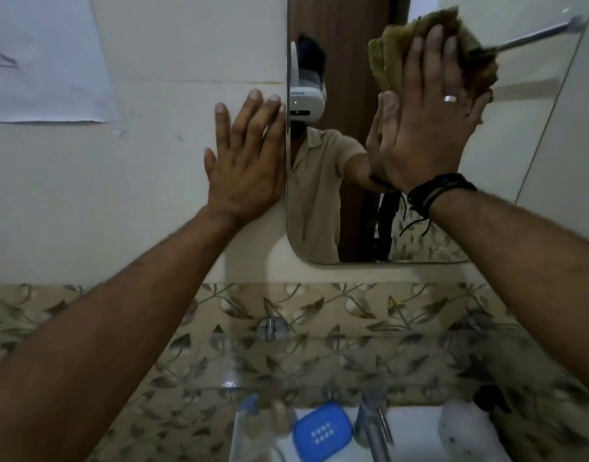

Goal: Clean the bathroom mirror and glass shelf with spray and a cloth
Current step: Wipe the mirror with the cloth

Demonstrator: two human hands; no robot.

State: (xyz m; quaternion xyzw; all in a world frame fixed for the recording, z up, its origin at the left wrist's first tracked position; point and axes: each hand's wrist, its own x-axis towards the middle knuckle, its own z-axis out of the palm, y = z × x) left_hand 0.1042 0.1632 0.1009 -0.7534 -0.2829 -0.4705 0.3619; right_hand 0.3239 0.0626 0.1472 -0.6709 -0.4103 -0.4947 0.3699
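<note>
Head view: your right hand (pixel 429 121) is flat against the mirror (pixel 319 211), its fingers (pixel 434 45) stretched out side by side and pressing a crumpled olive-brown cloth (pixel 396 51) onto the upper part of the glass. The cloth bulges out above and to the right of your fingertips. You wear a silver ring (pixel 450 98) on that hand and dark cord bands (pixel 436 191) at the wrist. Your left hand (pixel 246 161) lies open on the pale wall tile (pixel 153 181) just beside the mirror's left edge, fingers spread and holding nothing (the fingertip nearest the glass touches the rim or nearly so; you cannot tell which). Below the mirror, the glass shelf (pixel 319 365) juts out from a leaf-patterned tile band, held by a metal clip (pixel 270 329). Through and under the shelf you see a blue soap case (pixel 323 431) on the basin rim, just beside a chrome tap (pixel 374 425). The spray bottle cannot be made out for certain.
</note>
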